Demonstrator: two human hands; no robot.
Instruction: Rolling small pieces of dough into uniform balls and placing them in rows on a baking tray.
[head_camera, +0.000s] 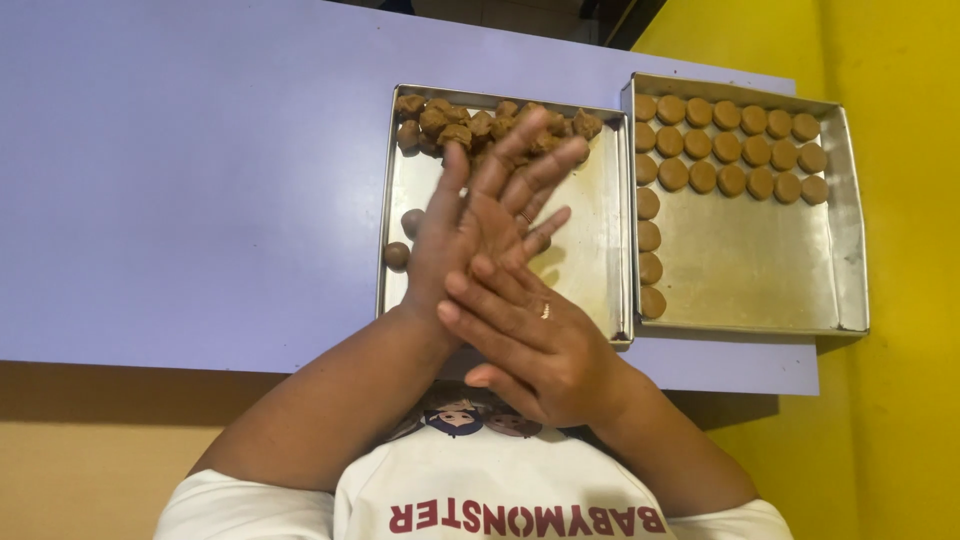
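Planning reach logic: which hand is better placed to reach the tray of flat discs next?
Right, probably. The right hand comes in from the side where the disc tray sits; the left hand is over the lump tray, farther off.

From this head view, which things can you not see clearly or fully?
- Between the palms: the right hand lies across the left hand, hiding whether any dough is held.
- Rough dough pieces: the left fingers cover part of the pile in the left tray.
- Second smooth ball: half hidden by the left hand, unlike the dough ball.
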